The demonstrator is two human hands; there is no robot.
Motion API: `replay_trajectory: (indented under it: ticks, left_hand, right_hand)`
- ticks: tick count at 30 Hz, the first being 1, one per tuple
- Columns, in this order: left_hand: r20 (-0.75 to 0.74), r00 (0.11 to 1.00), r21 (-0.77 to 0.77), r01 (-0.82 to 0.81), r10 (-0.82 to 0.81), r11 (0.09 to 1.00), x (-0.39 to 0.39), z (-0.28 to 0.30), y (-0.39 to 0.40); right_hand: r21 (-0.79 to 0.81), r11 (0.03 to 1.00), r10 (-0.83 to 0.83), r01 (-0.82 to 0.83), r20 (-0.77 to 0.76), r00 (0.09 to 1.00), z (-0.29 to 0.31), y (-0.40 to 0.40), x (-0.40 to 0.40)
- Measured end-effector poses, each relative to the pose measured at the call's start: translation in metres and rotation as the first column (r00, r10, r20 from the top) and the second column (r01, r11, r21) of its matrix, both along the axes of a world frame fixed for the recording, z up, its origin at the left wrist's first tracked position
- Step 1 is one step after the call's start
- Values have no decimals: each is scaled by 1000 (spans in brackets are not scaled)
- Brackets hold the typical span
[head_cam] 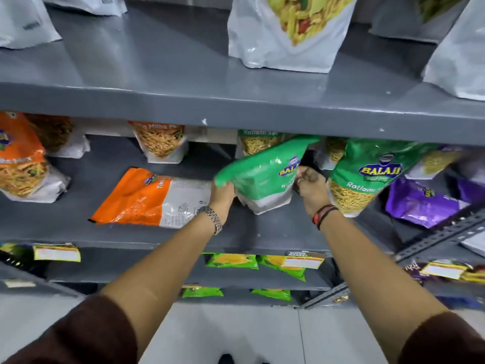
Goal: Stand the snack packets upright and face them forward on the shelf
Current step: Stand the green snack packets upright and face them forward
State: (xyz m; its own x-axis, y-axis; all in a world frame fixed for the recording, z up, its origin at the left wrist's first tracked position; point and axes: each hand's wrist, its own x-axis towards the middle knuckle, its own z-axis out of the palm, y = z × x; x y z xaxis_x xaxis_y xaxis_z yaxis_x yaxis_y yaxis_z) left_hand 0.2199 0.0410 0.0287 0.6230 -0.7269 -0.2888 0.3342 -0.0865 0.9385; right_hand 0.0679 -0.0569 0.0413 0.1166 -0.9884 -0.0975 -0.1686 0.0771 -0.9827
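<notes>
On the middle grey shelf a green snack packet stands tilted, its top leaning right. My left hand grips its lower left corner, and my right hand holds its right edge. Just to the right a second green packet stands upright, face forward. An orange packet lies flat on its face to the left of my hands. A purple packet lies flat at the far right.
More upright packets stand at the back of the middle shelf, with an orange one at the far left. White pouches stand on the upper shelf. Lower shelves carry small green packets. A slotted metal upright is at the right.
</notes>
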Motion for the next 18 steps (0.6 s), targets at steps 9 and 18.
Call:
replay_trajectory:
  ticks: [9, 18]
  left_hand:
    - [90, 995, 40, -35, 31, 999, -19, 4, -24]
    - [-66, 986, 160, 164, -156, 973, -52, -35, 21]
  right_hand:
    - [46, 999, 9, -7, -52, 999, -22, -5, -25]
    - [149, 984, 105, -97, -46, 993, -32, 43, -57]
